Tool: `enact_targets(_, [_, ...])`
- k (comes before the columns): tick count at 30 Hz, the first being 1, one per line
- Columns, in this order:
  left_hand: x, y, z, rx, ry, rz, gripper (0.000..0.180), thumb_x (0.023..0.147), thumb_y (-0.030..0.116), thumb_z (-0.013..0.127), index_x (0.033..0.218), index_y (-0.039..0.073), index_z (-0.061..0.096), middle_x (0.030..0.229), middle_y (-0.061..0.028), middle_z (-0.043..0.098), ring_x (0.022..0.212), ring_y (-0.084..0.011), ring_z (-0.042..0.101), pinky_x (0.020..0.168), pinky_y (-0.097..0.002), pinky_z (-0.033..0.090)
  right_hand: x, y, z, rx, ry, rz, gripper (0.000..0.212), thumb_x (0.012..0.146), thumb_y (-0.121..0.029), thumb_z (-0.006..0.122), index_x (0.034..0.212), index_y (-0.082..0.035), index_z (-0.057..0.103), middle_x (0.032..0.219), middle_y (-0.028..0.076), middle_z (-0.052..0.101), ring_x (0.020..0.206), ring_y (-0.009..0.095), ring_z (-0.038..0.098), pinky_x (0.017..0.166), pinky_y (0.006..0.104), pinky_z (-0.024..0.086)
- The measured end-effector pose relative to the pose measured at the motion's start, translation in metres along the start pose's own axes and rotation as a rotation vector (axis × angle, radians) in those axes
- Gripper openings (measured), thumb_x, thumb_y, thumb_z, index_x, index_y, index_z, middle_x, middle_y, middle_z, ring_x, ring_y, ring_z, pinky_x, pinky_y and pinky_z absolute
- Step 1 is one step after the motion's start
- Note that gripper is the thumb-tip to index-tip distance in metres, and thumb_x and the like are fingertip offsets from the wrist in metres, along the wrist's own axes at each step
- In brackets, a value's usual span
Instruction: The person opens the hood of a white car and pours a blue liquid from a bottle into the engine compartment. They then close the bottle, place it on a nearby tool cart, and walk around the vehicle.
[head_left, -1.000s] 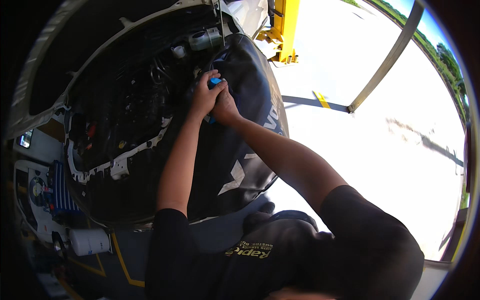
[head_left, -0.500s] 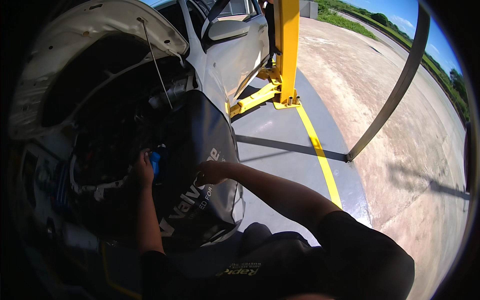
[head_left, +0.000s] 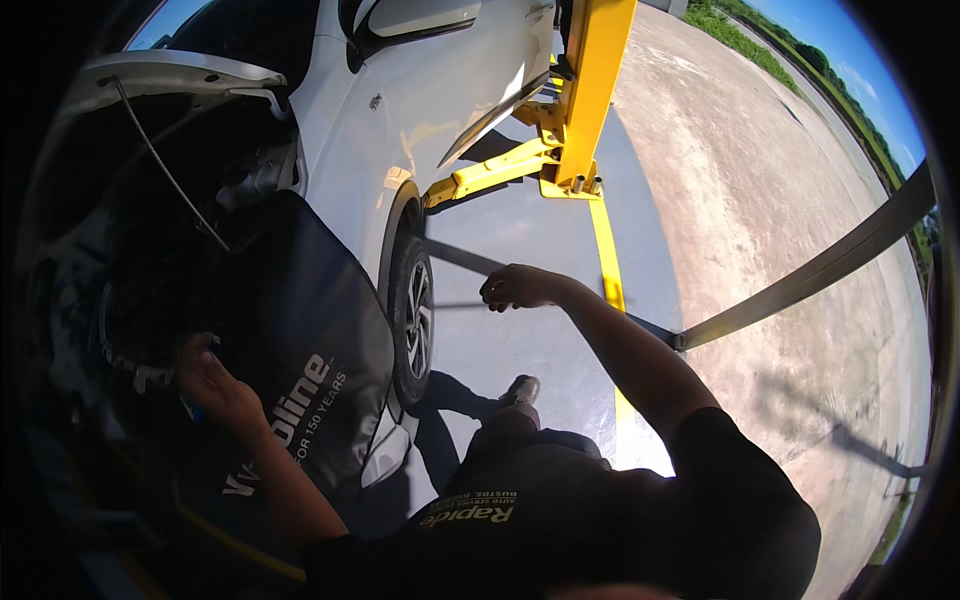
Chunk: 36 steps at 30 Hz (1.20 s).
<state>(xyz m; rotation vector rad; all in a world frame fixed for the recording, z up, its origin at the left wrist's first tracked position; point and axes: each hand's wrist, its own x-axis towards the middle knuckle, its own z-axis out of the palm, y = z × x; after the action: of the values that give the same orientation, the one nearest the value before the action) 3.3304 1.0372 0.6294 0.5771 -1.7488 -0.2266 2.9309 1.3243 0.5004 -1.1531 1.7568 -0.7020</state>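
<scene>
Over the dark engine bay [head_left: 120, 270] of a white car, my left hand [head_left: 225, 390] is closed, palm partly turned up. A blue object [head_left: 192, 408] shows at its edge, mostly hidden by the hand and shadow, so its kind cannot be made out. My right hand [head_left: 520, 288] hangs in the air beyond the car's side, above the grey floor. Its fingers are loosely bent and a little apart, and nothing shows in them. Between the hands, a black fender cover [head_left: 300, 290] with pale lettering drapes over the car's front side.
A thin rod [head_left: 165, 165] props up the hood [head_left: 180, 70]. The front wheel [head_left: 412, 315] stands beside the cover. Farther off are a yellow lift post [head_left: 595, 90] and its lift arm [head_left: 490, 172]. A yellow line [head_left: 608, 250] crosses the floor, and a grey pole [head_left: 820, 265] slants at the right.
My view has swung right, shifting the car leftward. My right hand has moved from over the cover out past the wheel. My left hand has turned, and less of the blue object shows.
</scene>
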Motion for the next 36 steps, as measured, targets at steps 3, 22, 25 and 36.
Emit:
enact_targets(3, [-0.018,0.080,0.139,-0.349,-0.281,-0.067,0.027,0.111,0.015,0.046,0.120,-0.006,0.059,0.111,-0.0159,0.065,0.102,-0.0224,0.065,0.093,-0.0358,0.053,-0.058,0.126,-0.066,-0.462,0.068,0.010,0.026,0.103,-0.024,0.057,0.106,-0.002,0.072,0.100,0.004,0.075,0.086,0.015,0.075,0.068,0.0288,0.059])
enact_targets(22, [-0.168,0.399,0.902,-0.402,-1.900,-0.406,0.038,0.102,0.026,0.062,0.132,0.002,0.063,0.117,-0.0171,0.074,0.112,-0.0293,0.069,0.099,-0.0391,0.052,-0.353,0.591,-0.558,0.861,0.957,0.677,0.046,0.095,-0.034,0.065,0.131,-0.006,0.061,0.118,0.014,0.067,0.103,0.029,0.067,0.089,0.0438,0.053])
enact_targets(25, [-0.175,0.394,0.963,-0.359,-1.838,-0.364,0.039,0.102,0.028,0.061,0.129,0.000,0.064,0.115,-0.0156,0.074,0.111,-0.0282,0.069,0.098,-0.0389,0.052,-0.316,0.617,-0.730,0.706,0.937,0.549,0.041,0.098,-0.034,0.063,0.129,-0.006,0.061,0.116,0.012,0.068,0.101,0.026,0.066,0.088,0.0410,0.052])
enact_targets(36, [-0.137,0.493,1.327,-0.271,-1.834,-0.609,0.045,0.099,0.029,0.063,0.132,-0.001,0.063,0.122,-0.0179,0.070,0.114,-0.0275,0.066,0.097,-0.0391,0.052,-0.115,0.741,-1.158,0.382,0.541,0.373,0.047,0.096,-0.031,0.068,0.134,-0.005,0.061,0.111,0.010,0.072,0.097,0.022,0.069,0.085,0.0382,0.053])
